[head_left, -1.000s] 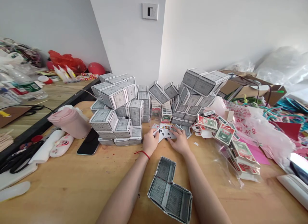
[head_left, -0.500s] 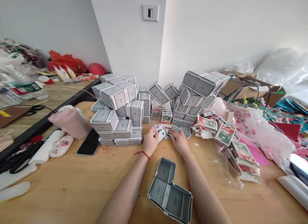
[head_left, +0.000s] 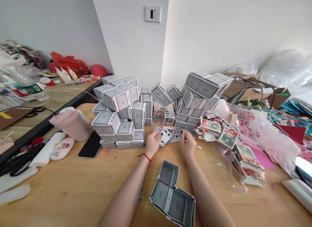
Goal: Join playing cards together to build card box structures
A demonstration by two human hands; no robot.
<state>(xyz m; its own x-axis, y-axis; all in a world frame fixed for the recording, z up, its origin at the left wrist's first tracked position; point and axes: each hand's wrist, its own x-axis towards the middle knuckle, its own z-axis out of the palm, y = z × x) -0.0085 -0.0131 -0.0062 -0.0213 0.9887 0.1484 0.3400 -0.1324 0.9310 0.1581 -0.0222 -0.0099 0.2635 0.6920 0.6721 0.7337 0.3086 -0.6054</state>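
Two hands are at work over the playing cards, and the right hand is the one that has just changed. Half a second ago it lay flattened over the spread; now you have drawn it back to the right edge and curled its fingers, with the tips close together. Whether they pinch a card edge, you can't tell from here. Your left hand pinches a club card between thumb and fingers, and that card now leans further out over the loose cards on the table. So more of the faces show, and the club card seems to depend on your left grip alone. The cards sit just in front of the gap between the left stack and the right stack; the L-shaped box lies between your forearms.
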